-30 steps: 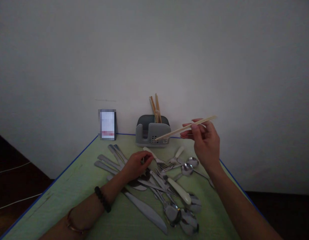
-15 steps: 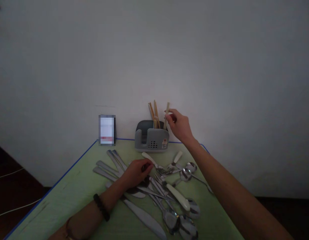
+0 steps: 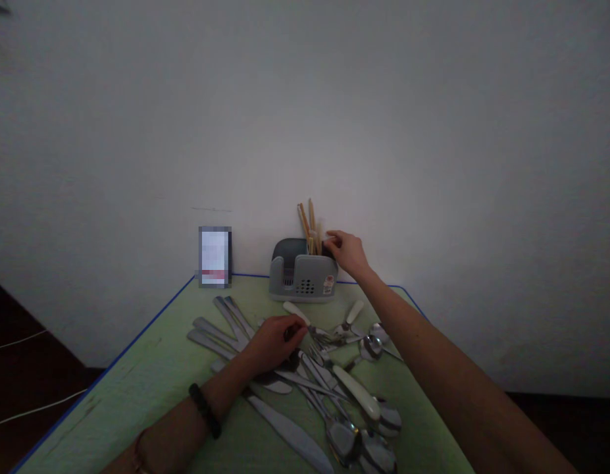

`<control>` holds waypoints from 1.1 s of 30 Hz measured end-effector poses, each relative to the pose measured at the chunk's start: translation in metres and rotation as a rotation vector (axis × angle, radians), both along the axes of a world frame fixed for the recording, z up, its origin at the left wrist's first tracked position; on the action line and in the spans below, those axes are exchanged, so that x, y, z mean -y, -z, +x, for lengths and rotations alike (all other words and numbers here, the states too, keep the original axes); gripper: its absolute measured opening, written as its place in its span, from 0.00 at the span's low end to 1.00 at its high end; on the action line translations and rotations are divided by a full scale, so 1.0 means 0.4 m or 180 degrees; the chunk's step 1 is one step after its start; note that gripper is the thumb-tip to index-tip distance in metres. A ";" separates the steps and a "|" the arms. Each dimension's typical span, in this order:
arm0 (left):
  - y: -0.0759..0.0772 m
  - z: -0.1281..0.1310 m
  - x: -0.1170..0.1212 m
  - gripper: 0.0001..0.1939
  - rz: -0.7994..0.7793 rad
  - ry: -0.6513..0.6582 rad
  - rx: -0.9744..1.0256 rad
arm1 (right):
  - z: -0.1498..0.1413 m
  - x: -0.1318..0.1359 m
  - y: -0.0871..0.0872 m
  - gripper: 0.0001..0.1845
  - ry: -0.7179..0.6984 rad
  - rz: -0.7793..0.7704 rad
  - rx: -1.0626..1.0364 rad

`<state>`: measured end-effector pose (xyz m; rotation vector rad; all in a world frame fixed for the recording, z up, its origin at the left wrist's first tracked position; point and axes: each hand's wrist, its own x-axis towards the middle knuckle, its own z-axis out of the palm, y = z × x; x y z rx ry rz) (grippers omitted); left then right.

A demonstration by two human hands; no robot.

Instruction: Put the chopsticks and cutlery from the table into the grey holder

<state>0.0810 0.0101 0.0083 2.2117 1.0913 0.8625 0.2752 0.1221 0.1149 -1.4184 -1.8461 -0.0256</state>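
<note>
A grey cutlery holder stands upright by the wall, with several wooden chopsticks in its right compartment. Beside the chopsticks, at the holder's right rim, is my right hand, its thumb and fingers apart and nothing seen between them. A paler chopstick, blurred, leans just left of those fingertips. My left hand lies over the cutlery heap with its fingers curled and tips together; no held thing shows. Its fingertips are close to a white-handled fork. The wrist hides some knives.
Several spoons, a table knife and a white-handled utensil lie spread over the green table. At the back left a lit phone stands against the wall. A blue edge borders the tabletop.
My right hand has let go of the pale chopsticks, which now sit lower in the holder, and its fingers have come down beside the rim. The left hand has barely moved.
</note>
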 end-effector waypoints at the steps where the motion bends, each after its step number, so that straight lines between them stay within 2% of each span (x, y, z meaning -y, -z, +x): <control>1: 0.001 0.000 -0.001 0.11 0.0006 -0.0005 -0.0007 | 0.001 0.005 0.002 0.13 0.0008 0.0028 -0.0054; 4: 0.005 0.000 -0.003 0.11 0.0050 -0.0031 -0.0040 | 0.008 0.050 0.020 0.15 -0.0059 0.0186 -0.0325; 7: 0.011 0.000 -0.005 0.11 0.0096 -0.0041 -0.0073 | 0.026 0.138 0.070 0.18 -0.0329 0.0305 -0.0507; 11: 0.020 -0.003 -0.007 0.10 0.0289 -0.0088 -0.0147 | 0.069 0.261 0.167 0.19 -0.0348 0.0382 0.0154; 14: 0.026 -0.005 -0.010 0.08 0.0532 -0.0114 -0.0110 | 0.100 0.311 0.227 0.20 -0.0039 0.0093 0.0866; 17: 0.033 -0.007 -0.015 0.07 0.0685 -0.0092 -0.0101 | 0.116 0.325 0.264 0.21 0.0462 -0.0378 0.1350; 19: 0.037 -0.009 -0.019 0.07 0.0722 -0.0121 -0.0130 | 0.117 0.326 0.278 0.22 0.0605 -0.0628 0.1459; 22: 0.044 -0.010 -0.024 0.08 0.0725 -0.0158 -0.0138 | 0.114 0.325 0.289 0.23 0.0495 -0.0719 0.1436; 26: 0.049 -0.012 -0.025 0.09 0.0674 -0.0125 -0.0167 | 0.111 0.317 0.295 0.22 0.0129 -0.0653 0.1311; 33: 0.042 -0.011 -0.022 0.09 0.0602 -0.0085 -0.0146 | 0.110 0.305 0.306 0.22 -0.0122 -0.0135 0.0812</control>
